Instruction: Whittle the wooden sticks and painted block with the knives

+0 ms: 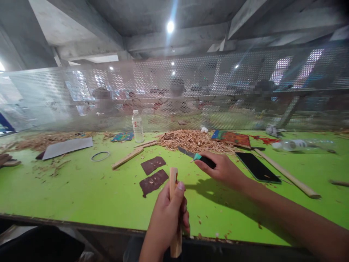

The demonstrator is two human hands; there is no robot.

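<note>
My left hand [172, 211] is wrapped round a pale wooden stick [173, 176], held upright at the table's front edge; part of it is hidden by the fingers. In my right hand [222, 169] is a utility knife [203, 159] with a black and teal handle. Its blade [185, 151] is out and points left, over the edge of the wood shavings. Two brown pieces of sandpaper [153, 182] lie on the green table left of the wooden stick. The blade and the stick are apart.
A heap of wood shavings [188, 140] lies at the back. Around it are a water bottle [137, 125], a wooden piece [127, 158], a phone [257, 166], a round rod [287, 174] and a lying bottle [302, 145]. A perforated screen [152, 83] rises behind, with people beyond.
</note>
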